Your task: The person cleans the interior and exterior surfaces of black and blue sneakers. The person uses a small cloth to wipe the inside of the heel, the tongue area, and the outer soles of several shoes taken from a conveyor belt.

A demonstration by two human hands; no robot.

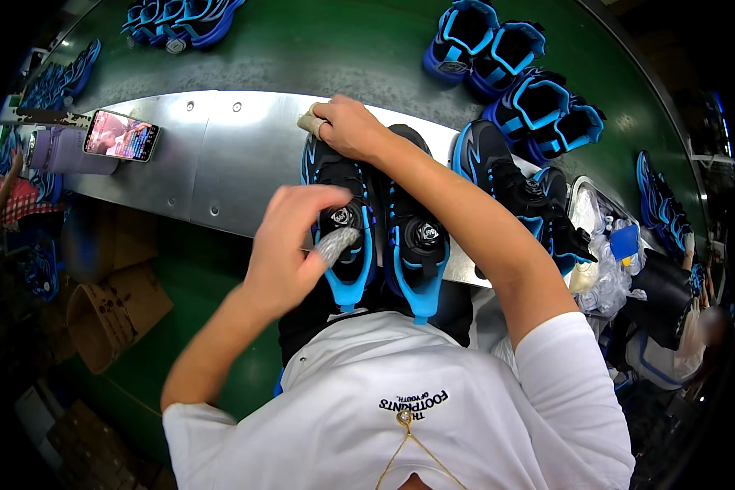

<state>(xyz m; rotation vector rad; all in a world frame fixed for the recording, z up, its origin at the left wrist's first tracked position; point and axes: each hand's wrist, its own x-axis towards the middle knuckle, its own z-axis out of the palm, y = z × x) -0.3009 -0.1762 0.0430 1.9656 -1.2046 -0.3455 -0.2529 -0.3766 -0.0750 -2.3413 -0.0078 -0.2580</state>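
Note:
Two black-and-blue sneakers, a left shoe and a right shoe, lie side by side before me, toes away, blue heel tabs toward my body. My right hand reaches across and closes over the toe of the left shoe, a beige cover on one finger. My left hand is beside that shoe's round lacing dial. Its index finger and grey-covered thumb are apart on either side of the dial, slightly blurred; I cannot tell whether they touch it. A matching dial sits on the right shoe's tongue.
The shoes rest on a metal bench beside a green conveyor surface. A phone leans on a purple container. More sneakers stand at far right. Right of me lie another pair and a tray of plastic bags. A cardboard box is lower left.

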